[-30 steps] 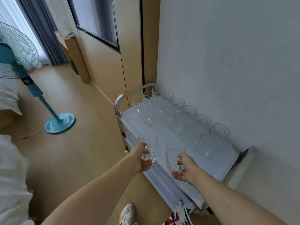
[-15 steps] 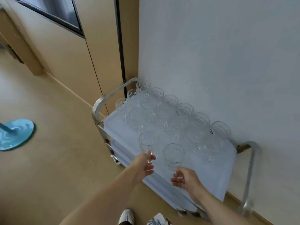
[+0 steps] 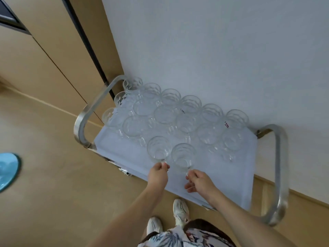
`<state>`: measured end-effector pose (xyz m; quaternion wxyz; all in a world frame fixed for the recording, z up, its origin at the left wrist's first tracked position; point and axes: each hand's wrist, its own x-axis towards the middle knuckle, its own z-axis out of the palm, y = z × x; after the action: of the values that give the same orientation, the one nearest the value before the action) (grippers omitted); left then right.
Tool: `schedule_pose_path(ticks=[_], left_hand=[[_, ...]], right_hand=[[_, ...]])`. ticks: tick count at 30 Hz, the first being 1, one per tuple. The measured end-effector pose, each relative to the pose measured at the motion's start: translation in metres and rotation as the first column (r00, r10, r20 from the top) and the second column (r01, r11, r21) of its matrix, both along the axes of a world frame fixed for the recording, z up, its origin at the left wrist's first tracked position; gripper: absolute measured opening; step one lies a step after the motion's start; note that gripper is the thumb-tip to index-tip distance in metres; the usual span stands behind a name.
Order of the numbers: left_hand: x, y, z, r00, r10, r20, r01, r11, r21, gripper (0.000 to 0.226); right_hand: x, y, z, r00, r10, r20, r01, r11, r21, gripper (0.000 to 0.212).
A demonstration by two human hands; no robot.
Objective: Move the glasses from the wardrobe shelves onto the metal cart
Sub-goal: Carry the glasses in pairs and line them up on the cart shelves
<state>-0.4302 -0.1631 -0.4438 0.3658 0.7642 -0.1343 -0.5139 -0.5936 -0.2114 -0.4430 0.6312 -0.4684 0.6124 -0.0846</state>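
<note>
Both glasses [image 3: 159, 148] now down on cart [image 3: 277, 168], handles blurred under pinching left hand [image 3: 158, 172] and right hand [image 3: 200, 180].

Against the pale-cloth-covered metal cart [image 3: 277, 157], the packed clear glass mugs [image 3: 178, 114] overlap so their count is unclear, whether either hand's fingers [image 3: 164, 165] actually pinch a handle is too small to tell, and the round turquoise fan base [image 3: 8, 171] left of it is cropped.
</note>
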Motion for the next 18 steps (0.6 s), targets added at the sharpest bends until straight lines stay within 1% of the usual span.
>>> schedule_pose_path(ticks=[3, 6, 8, 13, 18], left_hand=[[0.009, -0.015, 0.0, 0.997, -0.023, 0.073, 0.021, 0.999, 0.028, 0.029], [0.012, -0.025, 0.004, 0.996, -0.008, 0.088, 0.002, 0.998, 0.065, 0.029], [0.012, -0.031, 0.003, 0.993, -0.003, 0.121, -0.008, 0.996, 0.091, 0.029], [0.014, -0.054, 0.001, 0.987, 0.032, 0.159, -0.052, 0.991, 0.12, 0.028], [0.017, -0.066, 0.0, 0.978, 0.022, 0.209, -0.051, 0.989, 0.139, 0.028]], right_hand=[[0.003, -0.013, -0.007, 0.999, 0.019, 0.026, -0.019, 1.0, 0.002, 0.032], [0.004, -0.024, -0.015, 0.997, 0.08, 0.02, -0.08, 0.997, -0.017, 0.037], [0.005, -0.027, -0.02, 0.994, 0.104, 0.017, -0.103, 0.994, -0.031, 0.036], [0.014, -0.034, -0.033, 0.993, 0.058, 0.102, -0.053, 0.997, -0.047, 0.035], [0.019, -0.046, -0.039, 0.981, 0.061, 0.186, -0.062, 0.998, 0.004, 0.034]])
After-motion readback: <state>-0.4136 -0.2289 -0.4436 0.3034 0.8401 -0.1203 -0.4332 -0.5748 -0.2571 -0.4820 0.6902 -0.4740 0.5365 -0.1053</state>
